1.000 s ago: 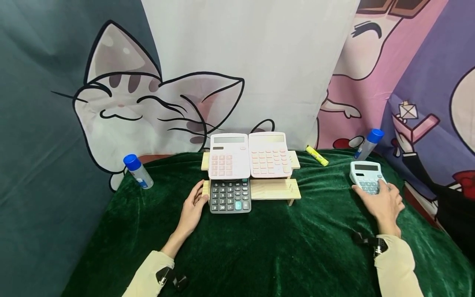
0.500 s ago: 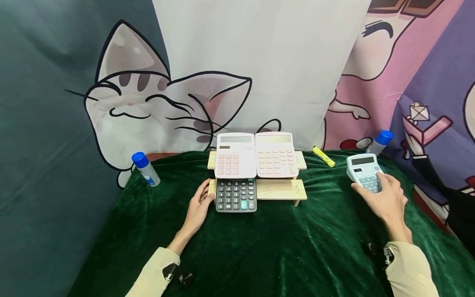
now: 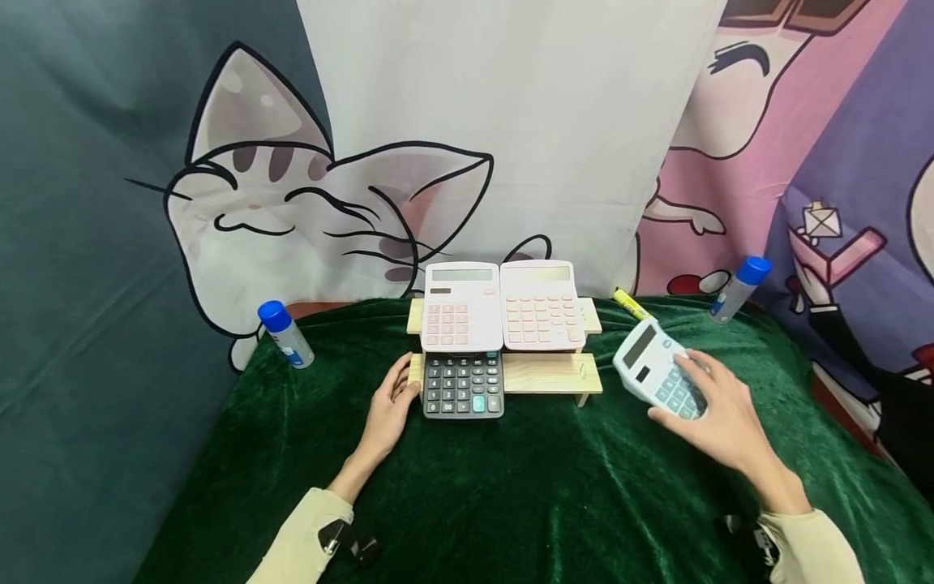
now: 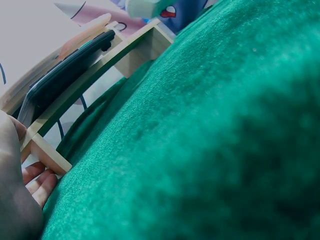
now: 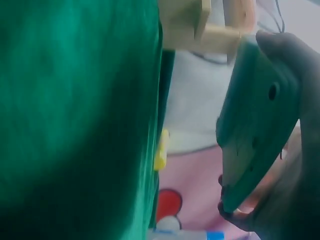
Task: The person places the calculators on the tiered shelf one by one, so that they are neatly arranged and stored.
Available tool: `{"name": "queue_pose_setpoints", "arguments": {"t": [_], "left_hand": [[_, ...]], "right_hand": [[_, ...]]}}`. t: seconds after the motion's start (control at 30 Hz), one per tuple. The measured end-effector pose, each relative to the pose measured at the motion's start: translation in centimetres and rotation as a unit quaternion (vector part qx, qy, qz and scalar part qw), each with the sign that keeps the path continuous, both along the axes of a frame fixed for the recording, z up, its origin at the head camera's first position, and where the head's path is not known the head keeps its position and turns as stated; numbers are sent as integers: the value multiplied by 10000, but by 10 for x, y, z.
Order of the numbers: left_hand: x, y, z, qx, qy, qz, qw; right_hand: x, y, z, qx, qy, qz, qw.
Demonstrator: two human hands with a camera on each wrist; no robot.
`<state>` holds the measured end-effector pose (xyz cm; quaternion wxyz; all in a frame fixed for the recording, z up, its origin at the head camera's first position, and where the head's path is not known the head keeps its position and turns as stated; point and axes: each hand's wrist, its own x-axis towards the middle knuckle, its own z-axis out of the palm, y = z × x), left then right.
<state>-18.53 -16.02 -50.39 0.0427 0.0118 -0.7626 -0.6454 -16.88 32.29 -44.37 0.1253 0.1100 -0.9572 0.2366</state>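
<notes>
My right hand [image 3: 718,410] holds a light blue calculator [image 3: 642,353] tilted in the air, right of a two-step wooden stand [image 3: 550,373]. In the right wrist view, fingers and thumb clasp the opposite edges of that calculator [image 5: 257,115], whose back shows. My left hand [image 3: 387,414] grips the left end of the stand's lower step; the left wrist view has fingers curled by the stand's leg [image 4: 50,154]. A black calculator [image 3: 463,385] leans on the lower step's left half. Two pale pink calculators [image 3: 477,304] [image 3: 541,312] stand side by side on the upper step.
A blue-capped bottle [image 3: 286,334] lies to the left, and another blue-capped bottle [image 3: 739,290] is at the back right. Behind the light blue calculator is a yellow tube [image 3: 629,302]. Green velvet cloth [image 3: 540,487] covers the table, before a printed cartoon backdrop [image 3: 562,122].
My right hand has lifted the light blue calculator off the cloth and carried it left towards the stand, turning it. My left hand stays at the stand's end. The head view shifted slightly.
</notes>
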Motion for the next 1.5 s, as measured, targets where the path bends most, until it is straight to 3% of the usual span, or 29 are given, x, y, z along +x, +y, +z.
{"name": "queue_pose_setpoints", "arguments": {"t": [0.23,0.47,0.7,0.9,1.1,1.33,1.5], "left_hand": [[1,0,-3,31,157,7,9999],[1,0,-2,-60,198,7,9998],[10,3,27,-110,-67,-102,9999],[1,0,4,-20,49,-3,10000],[2,2,-4,35,191,-33,9998],[3,1,2,45,36,-6,10000],[9,3,23,-77,-106,-130,9998]], "right_hand": [[12,-31,-8,225,-136,706,9972],[16,-54,-8,413,14,1182,9921],[4,-75,-5,614,134,1412,9880],[-6,-100,-3,709,-128,1286,9891],[-8,-120,-8,751,-218,914,9927],[-5,-133,-11,778,-142,497,9956],[-2,-133,-7,1139,-221,436,9923]]}}
